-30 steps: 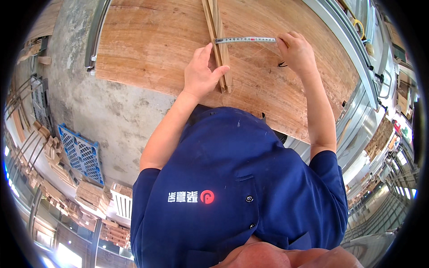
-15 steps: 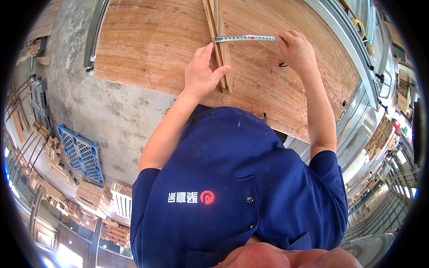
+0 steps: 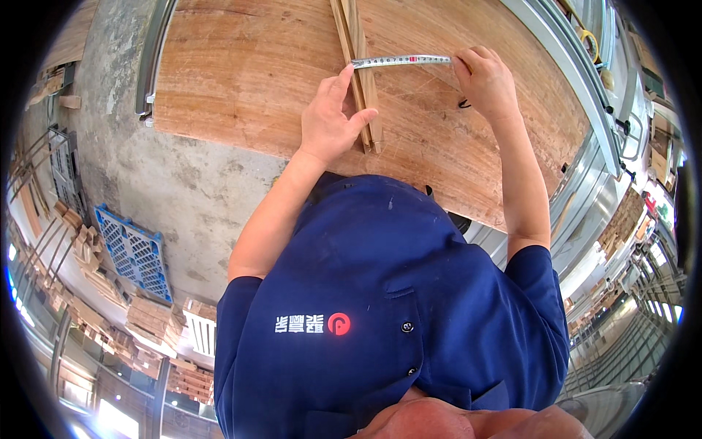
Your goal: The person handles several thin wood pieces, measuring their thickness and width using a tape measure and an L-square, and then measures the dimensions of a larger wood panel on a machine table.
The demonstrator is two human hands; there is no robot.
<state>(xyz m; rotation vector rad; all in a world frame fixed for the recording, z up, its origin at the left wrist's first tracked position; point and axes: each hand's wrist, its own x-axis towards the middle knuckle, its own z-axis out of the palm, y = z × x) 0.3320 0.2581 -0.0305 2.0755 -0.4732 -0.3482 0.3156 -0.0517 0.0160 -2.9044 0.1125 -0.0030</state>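
Two narrow wooden strips (image 3: 356, 80) lie side by side on a wooden tabletop (image 3: 241, 80), running away from me. My left hand (image 3: 330, 117) grips their near part, thumb across the top and fingers along the left side. Its fingertips touch the metal end of a tape measure (image 3: 398, 61). The pale blade stretches rightward across the strips, bowing slightly upward. At its other end, my right hand (image 3: 482, 80) is closed on the tape measure; the case is hidden by the fingers. A small black loop (image 3: 463, 104) shows just below that hand.
Metal rails (image 3: 570, 80) run along the table's right side, with a roll of yellow tape (image 3: 589, 45) beyond. A metal frame (image 3: 152, 62) borders the left end. On the concrete floor (image 3: 197, 190) stands a blue plastic pallet (image 3: 134, 252), near stacked timber (image 3: 153, 322).
The tape blade tilts very slightly at the strip end. Both hands keep nearly the same place and hold.
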